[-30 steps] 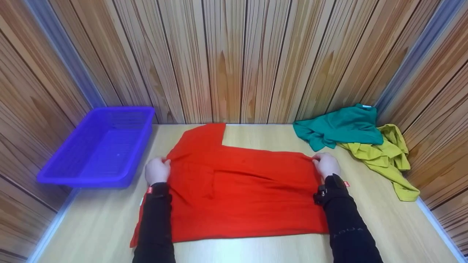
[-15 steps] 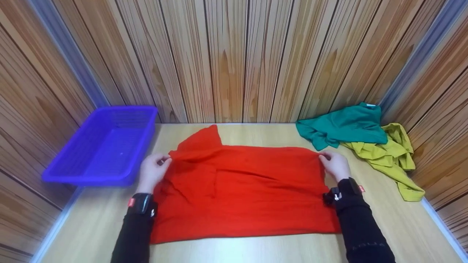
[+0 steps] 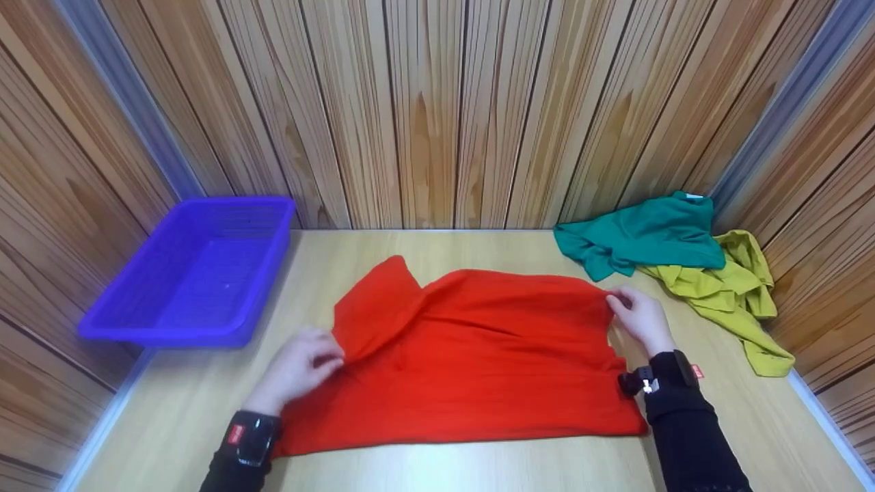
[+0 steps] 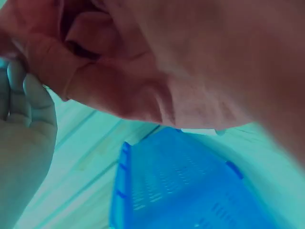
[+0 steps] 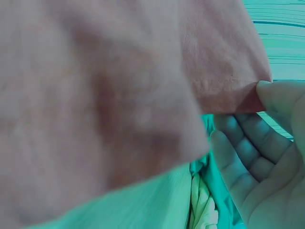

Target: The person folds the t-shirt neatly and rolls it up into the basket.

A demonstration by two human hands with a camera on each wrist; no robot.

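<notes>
A red shirt (image 3: pixel 478 369) lies folded in a wide shape on the table, with a pointed flap (image 3: pixel 376 301) sticking out at its far left. My left hand (image 3: pixel 304 365) pinches its left edge, and a diagonal crease runs from those fingers up toward the flap. In the left wrist view the cloth (image 4: pixel 114 90) covers part of the fingertips. At the far right corner my right hand (image 3: pixel 641 318) pinches the shirt between thumb and fingers. The right wrist view shows the thumb on the hemmed corner (image 5: pixel 228 95), the other fingers beneath it.
A purple plastic basket (image 3: pixel 184 273) stands at the left by the wall. At the back right, a green garment (image 3: pixel 642 232) lies over a crumpled yellow one (image 3: pixel 731 301). Wood-patterned panels (image 3: pixel 437 116) border the table (image 3: pixel 492 249) at the back and sides.
My left hand has drawn the shirt's left edge toward me, and the far-left flap has come down and nearer. The right hand has shifted slightly right, keeping its corner.
</notes>
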